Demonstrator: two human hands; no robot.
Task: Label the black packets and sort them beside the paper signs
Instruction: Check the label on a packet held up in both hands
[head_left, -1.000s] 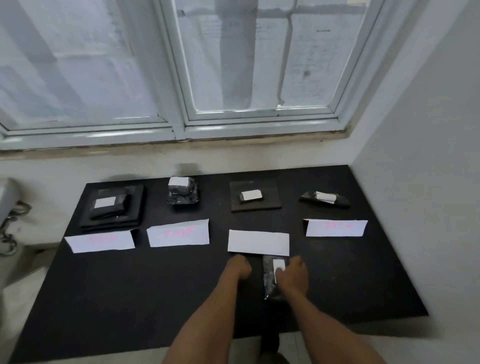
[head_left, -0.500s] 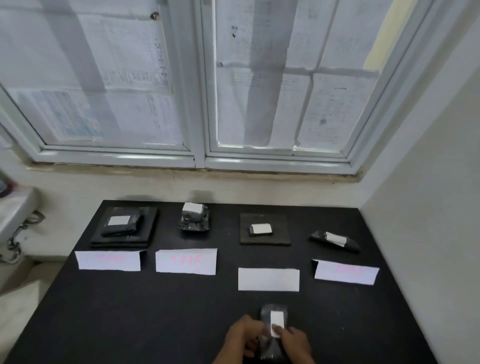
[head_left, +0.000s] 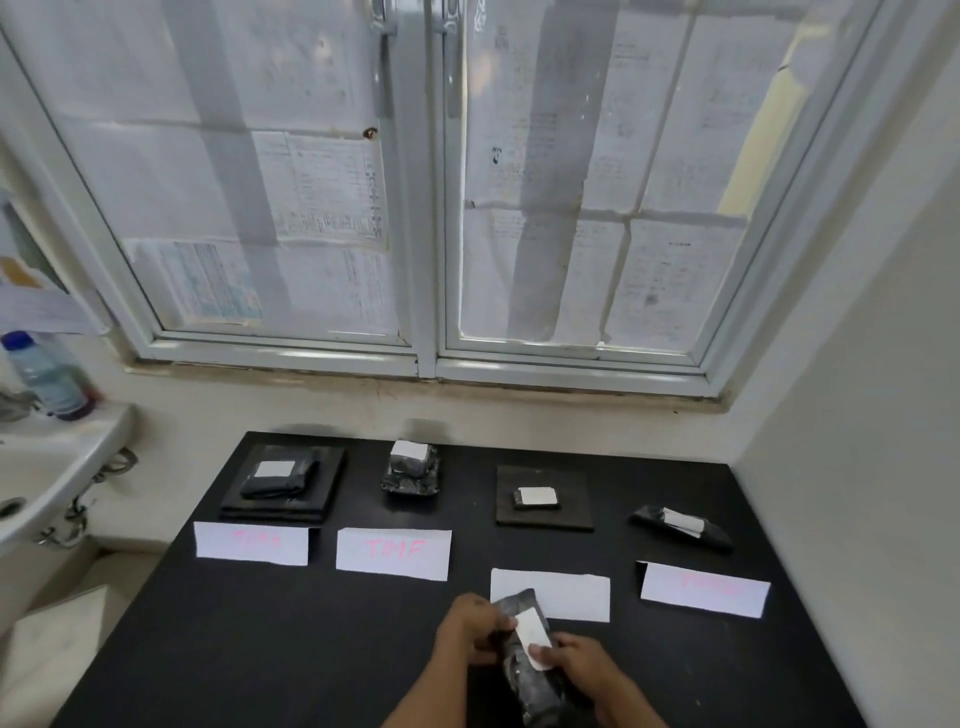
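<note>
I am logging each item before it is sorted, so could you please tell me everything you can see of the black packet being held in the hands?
The crinkled black plastic packet is long and narrow, glossy and wrinkled like foil or film. A white rectangular paper label lies on its upper face. The left hand grips its left edge; the right hand holds its right side, fingers on the label. Its far end overlaps the blank white paper sign in view; whether it rests on the black table cannot be told.

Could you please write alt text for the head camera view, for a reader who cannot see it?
Both hands, left hand and right hand, hold a black packet bearing a white label above a black table. Farther back lie four paper signs, each with labelled black packets behind it, below a paper-covered window.
</note>
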